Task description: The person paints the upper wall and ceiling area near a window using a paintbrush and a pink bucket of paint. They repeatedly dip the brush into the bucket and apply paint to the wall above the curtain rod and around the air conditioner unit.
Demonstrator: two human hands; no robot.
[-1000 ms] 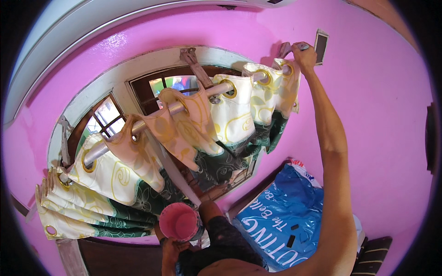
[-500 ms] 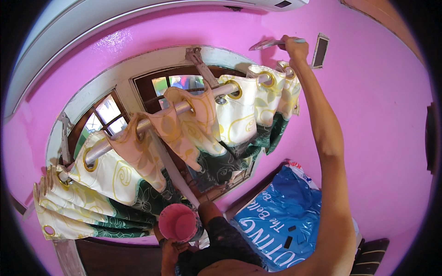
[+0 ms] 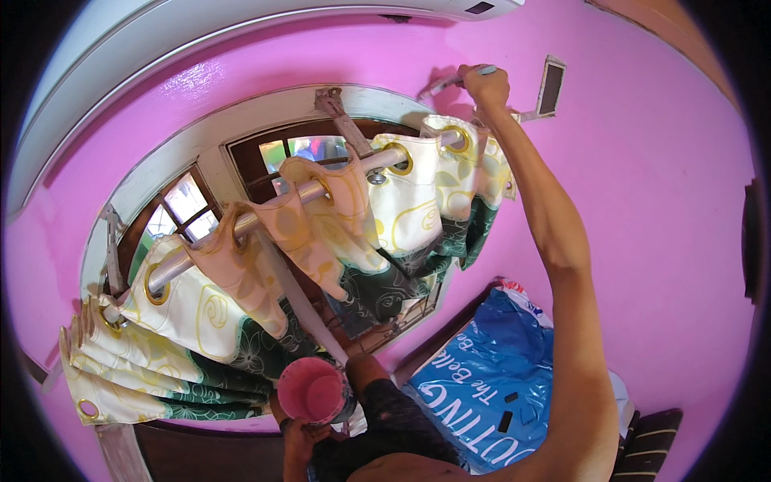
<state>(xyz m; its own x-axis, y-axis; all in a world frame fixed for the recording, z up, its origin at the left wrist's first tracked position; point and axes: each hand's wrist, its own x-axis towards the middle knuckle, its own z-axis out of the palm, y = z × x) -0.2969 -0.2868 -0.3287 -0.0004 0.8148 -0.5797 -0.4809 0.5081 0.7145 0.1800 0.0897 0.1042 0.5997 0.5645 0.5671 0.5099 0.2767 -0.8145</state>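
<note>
Up at the pink wall (image 3: 642, 185), above the window's white arched frame (image 3: 144, 157), my right hand (image 3: 487, 87) is closed around the handle of a paintbrush (image 3: 439, 85). The bristle end points left and lies at or very near the wall; contact is hard to tell. Low down, my left hand (image 3: 305, 438) grips the near side of a small bucket (image 3: 312, 391) smeared with pink paint, held upright by my leg. Some of the left fingers are hidden by the bucket.
A curtain (image 3: 201, 321) with gold rings hangs from a silver rod (image 3: 257, 215) across the window, below my right arm. A white air conditioner (image 3: 161, 48) runs along the upper left. Blue plastic sheeting (image 3: 490, 369) with small dark objects lies at lower right. A vent (image 3: 550, 87) sits beside my right hand.
My right hand and the paintbrush have moved a little left along the wall, and the brush's tilt has changed. The left hand and bucket have hardly moved.
</note>
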